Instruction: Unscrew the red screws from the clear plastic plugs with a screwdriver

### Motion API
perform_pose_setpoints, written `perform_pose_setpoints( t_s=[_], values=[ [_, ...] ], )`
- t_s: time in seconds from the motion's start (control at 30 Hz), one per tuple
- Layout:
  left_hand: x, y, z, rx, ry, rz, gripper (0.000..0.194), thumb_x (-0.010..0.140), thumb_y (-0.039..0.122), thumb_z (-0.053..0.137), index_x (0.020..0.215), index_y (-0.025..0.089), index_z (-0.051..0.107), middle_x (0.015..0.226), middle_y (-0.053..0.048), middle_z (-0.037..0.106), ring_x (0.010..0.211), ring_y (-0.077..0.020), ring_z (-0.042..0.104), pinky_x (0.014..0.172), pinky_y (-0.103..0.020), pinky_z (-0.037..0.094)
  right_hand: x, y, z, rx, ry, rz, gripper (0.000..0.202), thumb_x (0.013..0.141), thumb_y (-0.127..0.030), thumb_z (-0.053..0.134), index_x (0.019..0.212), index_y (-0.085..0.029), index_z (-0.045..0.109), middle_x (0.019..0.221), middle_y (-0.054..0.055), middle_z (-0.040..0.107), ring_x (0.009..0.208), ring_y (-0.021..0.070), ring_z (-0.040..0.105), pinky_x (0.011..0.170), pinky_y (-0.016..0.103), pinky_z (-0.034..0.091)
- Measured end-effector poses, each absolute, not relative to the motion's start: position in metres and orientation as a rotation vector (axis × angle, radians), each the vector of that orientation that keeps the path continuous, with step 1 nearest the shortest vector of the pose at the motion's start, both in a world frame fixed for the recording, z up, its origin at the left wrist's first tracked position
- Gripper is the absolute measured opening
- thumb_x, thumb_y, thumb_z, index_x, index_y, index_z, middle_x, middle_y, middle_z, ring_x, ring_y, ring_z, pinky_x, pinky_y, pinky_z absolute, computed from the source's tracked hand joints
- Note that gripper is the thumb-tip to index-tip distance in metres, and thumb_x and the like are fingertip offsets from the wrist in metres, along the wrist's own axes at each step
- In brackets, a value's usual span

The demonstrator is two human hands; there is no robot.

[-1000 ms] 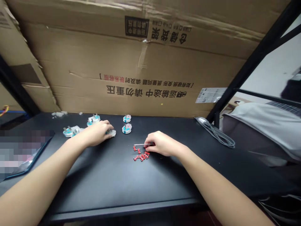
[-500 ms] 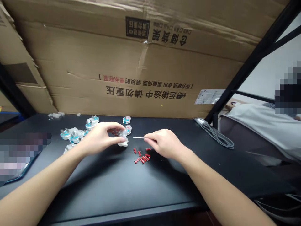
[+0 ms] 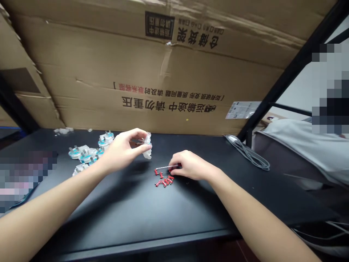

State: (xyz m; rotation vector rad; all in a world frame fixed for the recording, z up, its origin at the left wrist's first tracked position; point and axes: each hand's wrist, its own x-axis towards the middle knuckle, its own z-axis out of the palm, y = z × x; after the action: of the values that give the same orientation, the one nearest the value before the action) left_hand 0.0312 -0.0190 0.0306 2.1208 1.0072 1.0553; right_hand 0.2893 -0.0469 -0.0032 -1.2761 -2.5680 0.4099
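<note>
Raised over the black table, my left hand (image 3: 128,147) pinches a clear plastic plug part (image 3: 147,153) at its edge, thumb below and fingers above. Thin metal pieces show between those fingers. My right hand (image 3: 188,164) is low over the table, its fingers curled around a thin metal rod (image 3: 165,167), like a slim screwdriver, that points left. Something red shows at the fingertips, partly hidden. Just below and left of that hand lie several small red parts (image 3: 166,181) with dark ends.
Several clear three-pin plugs with blue rings (image 3: 87,155) stand prongs up at the left. Small clear bits (image 3: 64,131) lie behind them. A large cardboard sheet (image 3: 109,65) closes off the back. A coiled grey cable (image 3: 247,153) rests at the back right of the black table (image 3: 131,214).
My left hand has risen slightly with the clear plug part, which has turned more upright. My right hand has come down towards the red parts, and its fingers have curled in with the rod.
</note>
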Motion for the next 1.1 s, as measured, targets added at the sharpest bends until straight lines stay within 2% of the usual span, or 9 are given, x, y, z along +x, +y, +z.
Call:
perform_pose_setpoints(
  t_s=[0.2,0.33,0.47,0.6,0.77,0.93,1.1],
  values=[
    [0.031,-0.020,0.006,1.914,0.928,1.157,0.036,0.081,0.041,0.074,0.107,0.018,0.065,0.110,-0.008,0.071,0.102,-0.0241,0.069,0.095,-0.039,0.054,0.286,-0.046,-0.006,-1.306,-2.526,0.396,0.011,0.082,-0.017,0.065,0.081,-0.020,0.075,0.082,0.003,0.074,0.073,0.0150,0.063,0.067,0.025,0.042],
    [0.029,-0.023,0.001,1.740,0.846,1.185,0.038,0.077,0.036,0.079,0.109,0.020,0.066,0.116,-0.008,0.072,0.112,-0.0260,0.067,0.100,-0.039,0.052,0.280,-0.055,0.005,-1.339,-2.337,0.349,0.016,0.088,-0.020,0.058,0.085,-0.017,0.073,0.080,0.004,0.073,0.069,0.0143,0.061,0.066,0.027,0.043],
    [0.034,-0.038,0.007,1.650,0.787,1.159,0.038,0.071,0.030,0.085,0.104,0.021,0.070,0.110,-0.006,0.076,0.104,-0.0261,0.070,0.095,-0.038,0.055,0.263,-0.072,0.020,-1.052,-1.755,0.740,0.014,0.084,-0.029,0.066,0.079,-0.016,0.070,0.072,0.002,0.071,0.063,0.0131,0.062,0.059,0.024,0.046],
    [0.041,-0.057,0.009,1.627,0.705,1.123,0.034,0.070,0.021,0.085,0.102,0.021,0.073,0.105,-0.004,0.077,0.098,-0.0236,0.072,0.091,-0.035,0.058,0.241,-0.087,0.025,-0.881,-1.497,0.895,0.008,0.079,-0.026,0.072,0.079,-0.017,0.073,0.066,0.000,0.070,0.053,0.0102,0.058,0.049,0.022,0.044],
    [0.046,-0.069,0.009,1.604,0.622,1.111,0.036,0.068,0.012,0.084,0.102,0.023,0.075,0.100,-0.002,0.078,0.096,-0.0201,0.072,0.089,-0.028,0.058,0.227,-0.091,0.020,-0.846,-1.428,0.964,0.008,0.078,-0.024,0.073,0.079,-0.016,0.075,0.064,-0.001,0.067,0.051,0.0081,0.053,0.047,0.021,0.043],
    [0.047,-0.069,0.010,1.597,0.631,1.121,0.037,0.067,0.012,0.085,0.101,0.022,0.075,0.097,-0.001,0.077,0.093,-0.0191,0.072,0.087,-0.026,0.058,0.226,-0.091,0.019,-0.852,-1.402,0.973,0.008,0.079,-0.024,0.073,0.076,-0.016,0.073,0.057,-0.003,0.061,0.047,0.0070,0.047,0.045,0.021,0.040],
    [0.047,-0.069,0.008,1.621,0.636,1.142,0.038,0.065,0.011,0.086,0.100,0.023,0.075,0.095,0.000,0.077,0.091,-0.0188,0.072,0.086,-0.026,0.059,0.226,-0.092,0.018,-0.893,-1.437,0.966,0.010,0.081,-0.025,0.071,0.077,-0.016,0.072,0.061,-0.002,0.063,0.051,0.0072,0.050,0.048,0.020,0.042]
  ],
)
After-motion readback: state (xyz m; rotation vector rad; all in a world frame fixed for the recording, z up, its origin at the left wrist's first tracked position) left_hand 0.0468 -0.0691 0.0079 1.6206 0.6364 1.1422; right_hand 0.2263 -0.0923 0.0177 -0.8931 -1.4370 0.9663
